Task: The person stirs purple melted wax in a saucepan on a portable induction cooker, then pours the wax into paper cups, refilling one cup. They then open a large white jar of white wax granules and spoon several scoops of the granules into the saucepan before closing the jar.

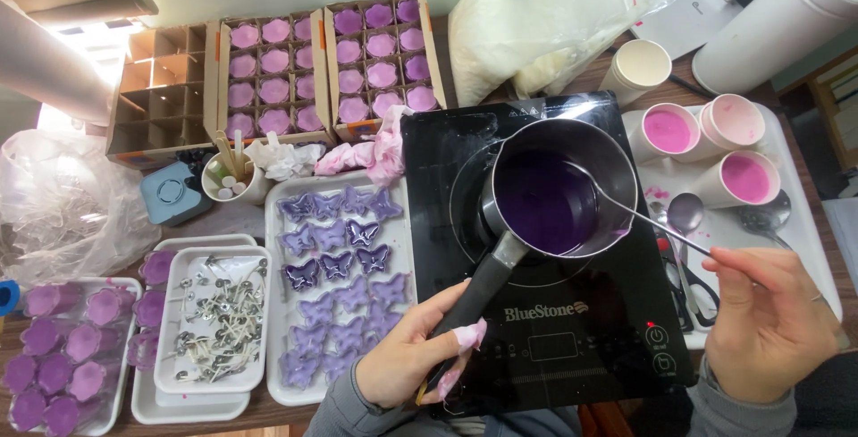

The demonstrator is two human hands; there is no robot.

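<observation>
Gripping the black handle (483, 289) of the saucepan (559, 191), the left hand (413, 358) sits at about seven o'clock from the pan, fingers curled shut round the handle's lower end, with a scrap of pale pink material (465, 340) pressed between the fingers and the grip. The handle's long axis runs from that hand up toward one o'clock, meeting the pan's wall at its near left edge. The right hand (767, 325) lies at about four o'clock from the pan and pinches the end of a thin metal spoon (626, 211); its fingers are closed on the stem, though the exact finger placement is partly hidden by the knuckles. The spoon's long axis slants from the right hand toward ten o'clock, crossing the pan's right rim so that its far end reaches over the purple liquid (543, 203) inside. The pan rests on a black induction hob (608, 330), whose lit controls lie between the two hands, nearer the right. Of the two hands, the left is the closer to the pan body. At nine o'clock from the pan a white tray (279, 383) carries purple butterfly-shaped moulds (338, 267). Farther off, at two o'clock, stand paper cups of pink contents (668, 130), and at eleven o'clock cardboard crates hold filled purple cups (380, 46).
</observation>
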